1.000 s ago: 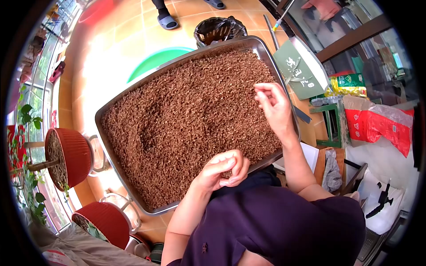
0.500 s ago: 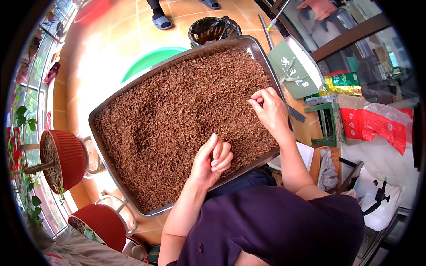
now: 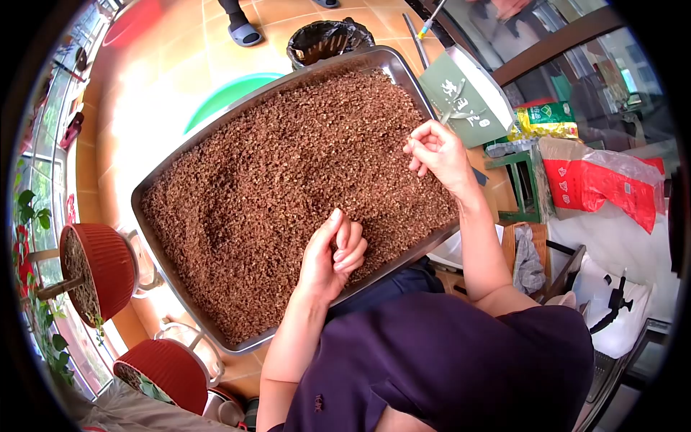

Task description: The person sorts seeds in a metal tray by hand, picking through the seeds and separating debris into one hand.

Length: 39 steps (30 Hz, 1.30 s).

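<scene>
A large metal tray (image 3: 167, 271) lies tilted across the view, filled with small brown granules (image 3: 281, 173). Over its near edge is my left hand (image 3: 332, 255), fingers curled in and thumb pointing up; what it holds, if anything, is hidden. Above the right part of the granules, my right hand (image 3: 437, 153) has its thumb and forefinger pinched together. Anything between those fingertips is too small to make out.
Beyond the tray are a black-lined bin (image 3: 327, 42), a green basin (image 3: 229, 97) and a person's slippered feet (image 3: 245, 34). Red plant pots (image 3: 108, 270) stand at left. A green box (image 3: 461, 97), a green stool (image 3: 529, 187) and a red bag (image 3: 601, 180) are at right.
My left hand has turned thumb-up and shifted left over the tray. My right hand has opened slightly and closed again into a pinch near the tray's right side. The view has shifted a little.
</scene>
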Tool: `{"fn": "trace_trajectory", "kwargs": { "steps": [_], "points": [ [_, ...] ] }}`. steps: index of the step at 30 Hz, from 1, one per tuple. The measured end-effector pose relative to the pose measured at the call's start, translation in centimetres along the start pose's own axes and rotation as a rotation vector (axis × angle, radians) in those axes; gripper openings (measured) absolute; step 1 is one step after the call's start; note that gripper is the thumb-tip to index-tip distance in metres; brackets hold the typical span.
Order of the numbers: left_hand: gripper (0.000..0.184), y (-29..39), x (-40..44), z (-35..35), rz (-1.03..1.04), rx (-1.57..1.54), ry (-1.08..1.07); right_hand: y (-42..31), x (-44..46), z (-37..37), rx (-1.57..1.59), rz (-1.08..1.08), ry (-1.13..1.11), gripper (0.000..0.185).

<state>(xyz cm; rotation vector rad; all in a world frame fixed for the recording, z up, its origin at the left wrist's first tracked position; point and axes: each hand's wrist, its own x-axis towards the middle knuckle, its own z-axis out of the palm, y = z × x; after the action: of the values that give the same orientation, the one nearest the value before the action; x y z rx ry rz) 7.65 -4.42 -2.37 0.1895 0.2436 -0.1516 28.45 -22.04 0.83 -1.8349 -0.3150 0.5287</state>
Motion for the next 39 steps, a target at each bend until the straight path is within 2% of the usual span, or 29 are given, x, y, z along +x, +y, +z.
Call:
{"fn": "trace_trajectory", "kwargs": {
  "steps": [7, 13, 14, 16, 21, 22, 24, 33, 39],
  "points": [
    [0.045, -0.1, -0.2, 0.2, -0.022, 0.084, 0.032, -1.0, -1.4, 1.4, 0.229, 0.029, -0.251, 0.006],
    [0.046, -0.4, 0.0, -0.2, 0.011, 0.19, -0.033, -1.5, -2.3, 5.3, 0.18, -0.025, -0.444, 0.008],
    [0.047, -0.4, -0.2, -0.1, 0.02, 0.227, -0.025, -1.0, -2.5, 6.5, 0.074, -0.207, -0.42, 0.007],
    [0.049, -0.6, -0.3, -0.1, 0.05, 0.288, -0.006, -3.5, -3.6, 7.3, -0.288, -0.259, -0.428, 0.012],
    [0.05, -0.9, 0.0, 0.3, 0.073, 0.384, 0.173, -4.8, -4.1, 8.5, -0.437, -0.416, -0.458, 0.011],
    [0.051, -1.0, 0.0, -0.2, 0.08, 0.377, 0.129, -4.9, -4.0, 8.4, -0.452, -0.431, -0.467, 0.011],
    [0.056, -1.1, 0.0, -0.6, 0.096, 0.386, 0.087, -5.1, -3.8, 8.4, -0.377, -0.344, -0.486, 0.01],
    [0.054, -0.8, -0.3, 0.0, 0.169, 0.3, 0.013, -3.5, -3.8, 8.8, 0.042, -0.071, -0.566, 0.003],
    [0.053, -0.4, -0.3, -0.1, 0.159, 0.172, -0.009, -3.6, -4.0, 9.6, 0.141, -0.044, -0.558, 0.003]
  ]
}}
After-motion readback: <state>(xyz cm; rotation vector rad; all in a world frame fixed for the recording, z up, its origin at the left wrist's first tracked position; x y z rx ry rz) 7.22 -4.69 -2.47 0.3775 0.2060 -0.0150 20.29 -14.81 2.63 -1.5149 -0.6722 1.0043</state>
